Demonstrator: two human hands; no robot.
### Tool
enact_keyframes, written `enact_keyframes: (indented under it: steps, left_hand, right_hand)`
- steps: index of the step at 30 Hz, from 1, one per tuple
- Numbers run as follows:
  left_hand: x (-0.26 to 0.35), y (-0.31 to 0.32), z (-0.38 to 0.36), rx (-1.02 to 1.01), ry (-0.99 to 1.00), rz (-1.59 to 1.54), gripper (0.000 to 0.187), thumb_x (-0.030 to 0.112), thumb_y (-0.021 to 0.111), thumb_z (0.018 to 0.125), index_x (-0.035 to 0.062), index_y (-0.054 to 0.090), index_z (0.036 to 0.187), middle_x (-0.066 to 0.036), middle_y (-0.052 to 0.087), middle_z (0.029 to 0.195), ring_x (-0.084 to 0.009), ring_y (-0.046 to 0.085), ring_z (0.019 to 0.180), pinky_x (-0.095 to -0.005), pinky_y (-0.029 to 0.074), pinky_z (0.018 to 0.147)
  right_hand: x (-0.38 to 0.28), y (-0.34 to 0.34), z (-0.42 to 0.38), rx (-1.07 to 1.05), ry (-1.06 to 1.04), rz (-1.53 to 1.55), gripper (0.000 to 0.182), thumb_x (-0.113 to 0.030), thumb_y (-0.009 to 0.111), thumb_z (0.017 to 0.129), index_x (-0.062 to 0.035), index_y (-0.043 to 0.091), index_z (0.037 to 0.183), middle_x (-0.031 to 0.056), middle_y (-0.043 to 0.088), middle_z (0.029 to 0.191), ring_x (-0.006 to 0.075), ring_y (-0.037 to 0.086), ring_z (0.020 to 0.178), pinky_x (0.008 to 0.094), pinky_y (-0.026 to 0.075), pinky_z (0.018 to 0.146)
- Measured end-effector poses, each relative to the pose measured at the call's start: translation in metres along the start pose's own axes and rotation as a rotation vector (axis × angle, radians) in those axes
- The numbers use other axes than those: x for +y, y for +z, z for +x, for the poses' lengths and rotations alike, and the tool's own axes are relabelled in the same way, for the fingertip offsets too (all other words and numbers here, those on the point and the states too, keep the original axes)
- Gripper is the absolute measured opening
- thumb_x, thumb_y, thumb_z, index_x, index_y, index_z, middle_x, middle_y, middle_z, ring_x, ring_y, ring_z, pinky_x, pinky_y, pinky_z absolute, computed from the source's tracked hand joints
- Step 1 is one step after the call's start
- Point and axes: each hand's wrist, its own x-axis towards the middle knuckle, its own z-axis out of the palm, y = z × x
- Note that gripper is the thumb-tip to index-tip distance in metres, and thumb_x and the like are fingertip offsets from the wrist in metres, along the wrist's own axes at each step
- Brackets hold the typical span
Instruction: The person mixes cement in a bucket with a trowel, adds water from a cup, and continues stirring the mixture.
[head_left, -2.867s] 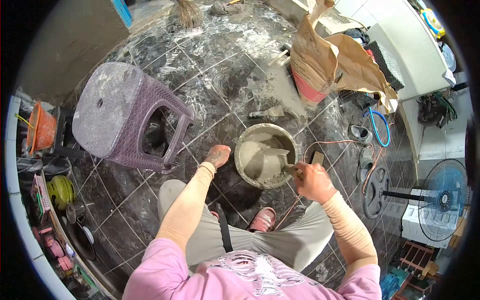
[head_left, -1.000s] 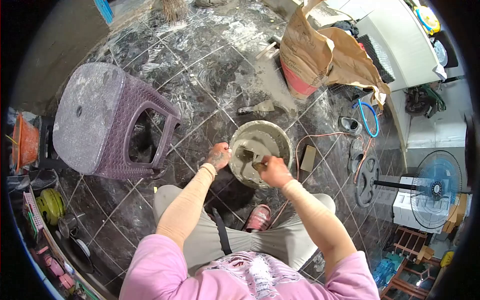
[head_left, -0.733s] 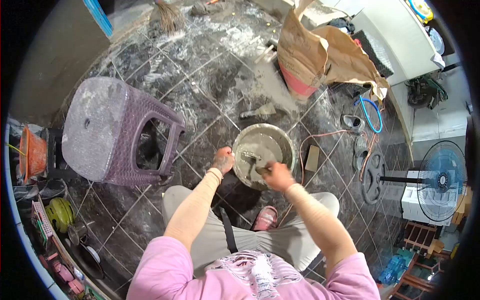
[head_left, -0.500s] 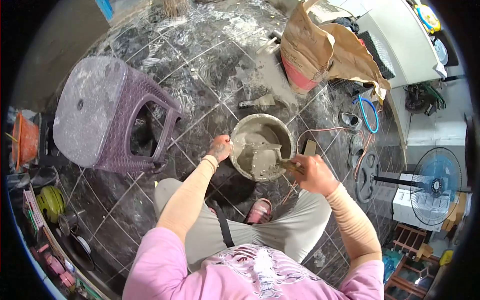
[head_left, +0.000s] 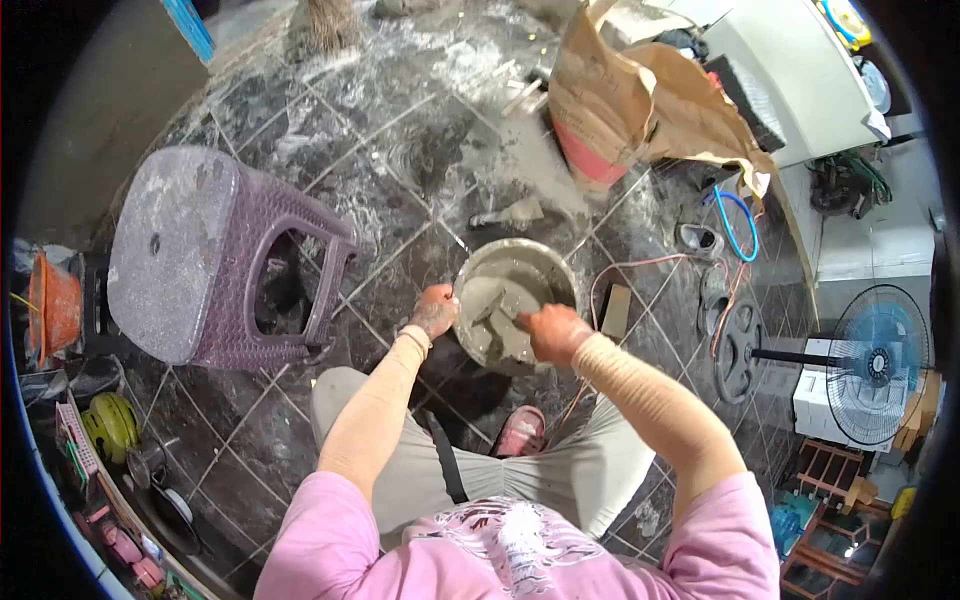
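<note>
A round bucket [head_left: 470, 350] of wet grey cement mix [head_left: 522, 296] stands on the tiled floor between my legs. At its left edge, my left hand [head_left: 435, 310] is closed on the rim. My right hand [head_left: 556, 333] is over the bucket's right side, its fingers wrapped round the handle of a trowel [head_left: 499, 328]. The trowel's blade is down in the mix and partly coated, so its exact shape is hard to see. Just beyond the bucket, a flat scraper [head_left: 520, 211] lies on the floor.
A purple plastic stool [head_left: 170, 250] stands to the left. An opened paper cement sack [head_left: 600, 110] is beyond the bucket, near spilled powder. To the right are a cable [head_left: 640, 263], a blue hose [head_left: 738, 225], shoes [head_left: 700, 240] and a standing fan [head_left: 878, 365].
My right hand has moved left and inward over the bucket, swinging the trowel's blade through the mix. My left hand stays on the rim. The whole view has shifted slightly.
</note>
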Motion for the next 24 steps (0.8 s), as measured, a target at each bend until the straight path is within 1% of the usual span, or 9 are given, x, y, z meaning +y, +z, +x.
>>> enact_keyframes:
  steps: [5,9,11,13,15,18,20,23,24]
  left_hand:
    - [-0.009,0.003,0.003,0.103,-0.046,0.051,0.019,0.017,0.059,0.077,0.0008,0.05,0.071,-0.015,0.047,0.061,-0.0203,0.048,0.06,-0.0368,0.043,0.062]
    - [-0.008,0.008,0.006,0.088,-0.102,0.023,0.02,0.016,0.059,0.078,0.0007,0.048,0.07,-0.015,0.046,0.062,-0.0215,0.047,0.061,-0.0378,0.043,0.063]
    - [-0.004,0.002,0.009,0.059,-0.066,0.071,0.021,0.015,0.059,0.078,0.0,0.047,0.071,-0.015,0.044,0.062,-0.0215,0.045,0.06,-0.0386,0.042,0.061]
    - [-0.002,-0.002,0.01,0.035,-0.064,0.071,0.02,0.012,0.058,0.078,-0.0006,0.044,0.071,-0.013,0.04,0.061,-0.0195,0.042,0.06,-0.0385,0.039,0.059]
    - [0.001,-0.003,0.009,0.004,-0.074,0.032,0.019,0.011,0.057,0.078,-0.0003,0.044,0.07,-0.012,0.04,0.061,-0.0185,0.041,0.06,-0.038,0.039,0.059]
    - [-0.007,0.0,0.013,0.008,-0.057,-0.018,0.018,0.01,0.056,0.077,0.0,0.044,0.069,-0.011,0.039,0.061,-0.0194,0.041,0.059,-0.0385,0.039,0.059]
    - [-0.011,0.003,0.012,0.052,-0.017,0.011,0.018,0.011,0.056,0.078,0.0003,0.045,0.069,-0.011,0.041,0.06,-0.0199,0.043,0.058,-0.0381,0.039,0.058]
    - [-0.011,0.007,0.009,0.091,0.121,-0.051,0.017,0.012,0.055,0.078,0.0007,0.047,0.07,-0.012,0.044,0.061,-0.0203,0.044,0.059,-0.0374,0.04,0.058]
    - [-0.003,-0.001,0.006,0.007,0.043,-0.065,0.016,0.014,0.055,0.079,0.0006,0.05,0.072,-0.013,0.048,0.062,-0.02,0.047,0.06,-0.0375,0.041,0.058]
  right_hand:
    - [-0.004,0.01,-0.016,0.12,0.045,0.177,0.038,-0.013,0.062,0.069,-0.0047,0.06,0.106,0.0237,0.065,0.083,0.0387,0.065,0.084,0.0445,0.052,0.079]
    - [-0.009,-0.044,-0.071,0.272,0.096,0.411,0.034,-0.012,0.063,0.071,-0.0014,0.061,0.104,0.025,0.064,0.083,0.0397,0.063,0.085,0.0433,0.051,0.079]
    - [-0.003,-0.061,-0.093,0.238,0.14,0.483,0.033,-0.014,0.065,0.072,0.0008,0.062,0.101,0.0247,0.065,0.084,0.0402,0.063,0.085,0.0432,0.05,0.079]
    - [-0.005,-0.06,-0.1,0.308,0.19,0.485,0.027,-0.011,0.067,0.073,-0.0001,0.064,0.097,0.0209,0.066,0.081,0.0352,0.066,0.08,0.0373,0.052,0.075]
    - [-0.01,-0.043,-0.087,0.294,0.261,0.563,0.031,-0.017,0.066,0.074,0.0013,0.063,0.099,0.0249,0.065,0.085,0.0401,0.064,0.085,0.0432,0.05,0.08]
    - [-0.023,0.0,-0.037,0.346,0.31,0.652,0.027,-0.019,0.063,0.08,0.0016,0.063,0.096,0.0293,0.063,0.085,0.0421,0.063,0.087,0.045,0.049,0.081]
    - [-0.032,0.043,0.002,0.376,0.297,0.542,0.023,-0.016,0.061,0.079,0.0018,0.061,0.094,0.0298,0.063,0.082,0.0432,0.063,0.085,0.0483,0.05,0.077]
    - [-0.063,0.054,0.027,0.39,0.258,0.461,0.024,-0.017,0.062,0.077,0.002,0.062,0.093,0.0289,0.063,0.082,0.0436,0.063,0.083,0.0482,0.051,0.076]
    - [-0.069,0.056,0.024,0.368,0.266,0.466,0.026,-0.018,0.063,0.077,0.0021,0.062,0.093,0.0285,0.064,0.082,0.0437,0.063,0.083,0.0476,0.051,0.076]
